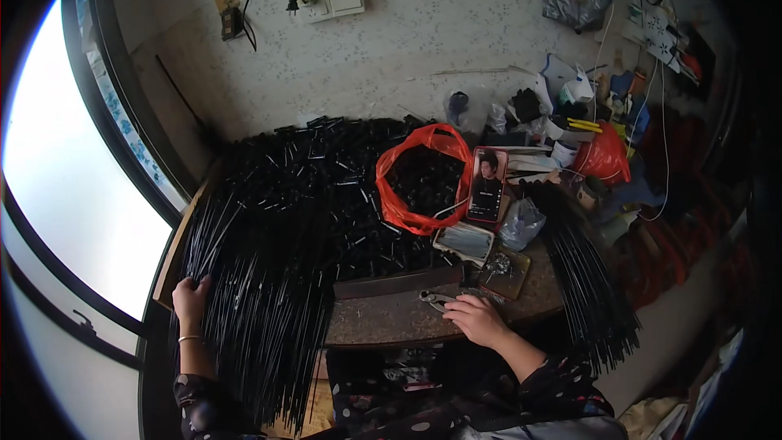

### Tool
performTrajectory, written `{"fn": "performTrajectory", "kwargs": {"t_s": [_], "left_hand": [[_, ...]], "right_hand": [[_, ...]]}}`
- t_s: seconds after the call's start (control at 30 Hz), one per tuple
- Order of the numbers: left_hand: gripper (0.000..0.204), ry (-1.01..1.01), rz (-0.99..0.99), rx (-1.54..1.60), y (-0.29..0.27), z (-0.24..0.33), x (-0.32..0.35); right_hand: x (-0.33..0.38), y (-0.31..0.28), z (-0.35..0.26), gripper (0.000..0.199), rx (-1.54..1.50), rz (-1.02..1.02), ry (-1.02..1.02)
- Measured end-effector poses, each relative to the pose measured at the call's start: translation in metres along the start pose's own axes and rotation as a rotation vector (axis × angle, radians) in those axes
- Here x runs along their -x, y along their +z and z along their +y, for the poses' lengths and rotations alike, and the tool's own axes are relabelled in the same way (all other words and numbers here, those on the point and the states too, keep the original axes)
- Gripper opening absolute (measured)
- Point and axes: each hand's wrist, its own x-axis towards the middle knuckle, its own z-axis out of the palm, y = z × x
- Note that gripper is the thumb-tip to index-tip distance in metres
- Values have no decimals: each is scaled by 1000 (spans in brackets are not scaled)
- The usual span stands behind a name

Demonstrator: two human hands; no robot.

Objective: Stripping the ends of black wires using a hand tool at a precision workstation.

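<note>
One pair of pliers [434, 299] lies on the bench [375, 319] at the right hand [476, 319], its head jutting leftward past the fingertips. Those fingers rest over the handles; whether they grip is unclear. Beyond them stand a phone [486, 187] and an open red bag [407, 220] of small black parts. Well to their left, the left hand [190, 301] touches long black rods [261, 310], its fingers bent; I cannot tell whether they hold any.
</note>
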Motion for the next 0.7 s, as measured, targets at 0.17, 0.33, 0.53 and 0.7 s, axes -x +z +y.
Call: {"fn": "performTrajectory", "kwargs": {"t_s": [0.17, 0.33, 0.53, 0.7], "left_hand": [[25, -107, -234, 653, -5, 57, -38], [30, 133, 29, 530, -28, 162, -51], [21, 37, -101, 1207, -34, 277, -18], [22, 115, 119, 1166, 31, 294, 22]], "right_hand": [[8, 4, 10, 18, -68, 64, 29], [17, 1, 10, 17, -97, 78, 84], [25, -4, 14, 18, -35, 63, 116], [29, -6, 19, 19, -71, 60, 127]]}}
